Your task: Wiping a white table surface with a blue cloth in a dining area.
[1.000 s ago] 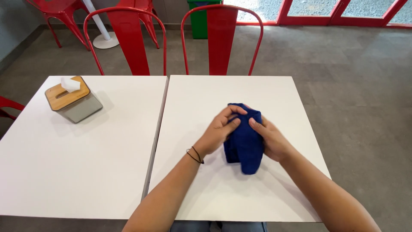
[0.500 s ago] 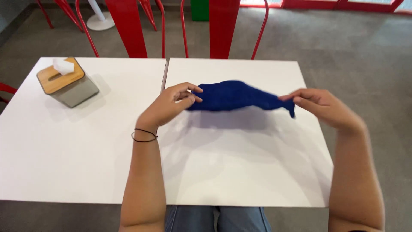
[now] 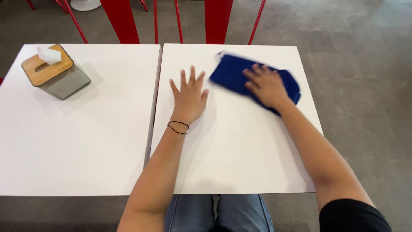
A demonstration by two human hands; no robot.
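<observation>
Cloth (image 3: 234,73) now flat near far edge, right hand (image 3: 266,86) pressing.

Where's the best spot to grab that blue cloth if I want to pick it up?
Probably the far left corner of the blue cloth, coming from above the white square table. The cloth lies flat and the right hand presses on its middle, so that bare corner is free to pinch with your fingers. The left hand lies flat beside it, off the cloth.

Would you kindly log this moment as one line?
left hand: flat on white table, open | right hand: palm down on blue cloth | tissue box: left table
</observation>
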